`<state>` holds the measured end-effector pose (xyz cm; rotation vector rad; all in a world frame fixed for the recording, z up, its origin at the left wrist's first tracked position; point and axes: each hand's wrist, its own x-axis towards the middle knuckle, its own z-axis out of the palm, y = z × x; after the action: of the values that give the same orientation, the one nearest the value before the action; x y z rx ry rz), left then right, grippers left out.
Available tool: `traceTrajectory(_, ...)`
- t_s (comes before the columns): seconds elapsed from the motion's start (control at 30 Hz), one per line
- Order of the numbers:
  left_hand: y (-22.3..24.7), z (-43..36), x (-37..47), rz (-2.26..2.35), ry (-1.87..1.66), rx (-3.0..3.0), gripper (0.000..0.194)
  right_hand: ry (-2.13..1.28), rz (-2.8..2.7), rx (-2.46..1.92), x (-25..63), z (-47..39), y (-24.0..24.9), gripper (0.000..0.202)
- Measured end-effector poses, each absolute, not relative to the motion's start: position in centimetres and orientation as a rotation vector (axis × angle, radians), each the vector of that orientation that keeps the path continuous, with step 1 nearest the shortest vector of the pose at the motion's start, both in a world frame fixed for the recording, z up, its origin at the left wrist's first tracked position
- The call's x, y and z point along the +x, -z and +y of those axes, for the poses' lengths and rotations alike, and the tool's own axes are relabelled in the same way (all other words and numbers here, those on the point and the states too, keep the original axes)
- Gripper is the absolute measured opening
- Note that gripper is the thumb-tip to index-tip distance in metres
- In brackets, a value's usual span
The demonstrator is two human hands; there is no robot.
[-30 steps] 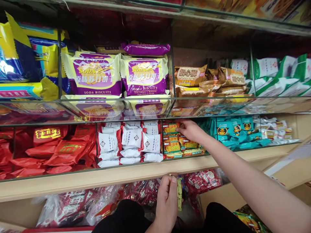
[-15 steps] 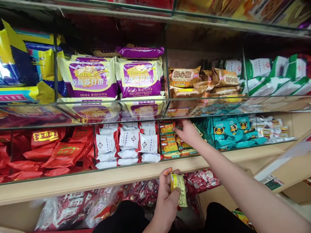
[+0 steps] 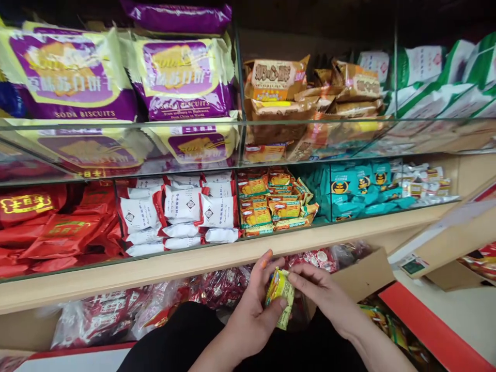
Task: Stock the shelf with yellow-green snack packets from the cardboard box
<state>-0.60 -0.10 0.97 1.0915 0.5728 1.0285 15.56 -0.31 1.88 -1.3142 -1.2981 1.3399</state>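
A left hand (image 3: 248,319) grips a yellow snack packet (image 3: 285,298) at the frame's lower centre; the right hand (image 3: 327,290) meets its upper edge, whether pinching unclear, below stacked orange-and-green packets (image 3: 284,207).

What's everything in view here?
Soda biscuit packs: several, purple and cream, upper left
Wrapped snacks: several, brown, upper middle
Striped packets: several, green and white, upper right
Lettered packets: several, red, lower left
Pillow packets: several, white, right of those
Small packets: many, orange, lower middle
Emblem packets: several, teal, right of those
Tiny packets: several, white, lower right
Shelf edge: one, pale, across middle
Bagged packets: several, red, under shelf
Cardboard box: at least one, brown, lower right
Low packets: several, green and yellow, bottom right
Held packet: at least one, yellow, left hand
Left hand: one, holding the packet
Right hand: one, at its edge
Clothed lap: one, black, bottom
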Motion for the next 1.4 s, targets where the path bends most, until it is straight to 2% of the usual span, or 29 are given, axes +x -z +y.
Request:
traceTrajectory(0.1,-0.9,0.4,-0.2,0.657,-1.052,0.993,0.062,-1.315,-1.227,-1.270,16.5,0.1,-2.0,0.029)
traceTrajectory(0.27,-1.1,1.2,0.3,0.816,-1.072,0.819,0.028,-1.235,-1.084,-1.243,17.1,-0.1,-1.9,0.027)
traceTrajectory(0.47,-1.3,1.0,0.8,0.829,-1.151,0.726,0.027,-1.198,-1.013,-1.257,16.0,-0.1,-1.7,0.031)
traceTrajectory(0.6,-0.7,0.8,1.1,0.816,-1.217,0.486,0.018,-1.108,-0.946,-1.282,15.5,-0.2,-1.0,0.031)
traceTrajectory(0.87,-0.3,0.8,1.6,0.923,-1.443,0.563,0.021,-0.935,-0.999,-1.228,13.9,-0.1,-0.5,0.021)
traceTrajectory(1.03,-0.4,1.4,0.9,1.118,-1.574,0.896,0.024,-0.927,-1.012,-1.281,12.4,-0.6,-1.0,0.031)
traceTrajectory(1.4,-0.6,1.2,0.7,1.172,-1.558,0.986,0.032,-0.513,-1.202,-1.515,12.7,-0.8,0.2,0.026)
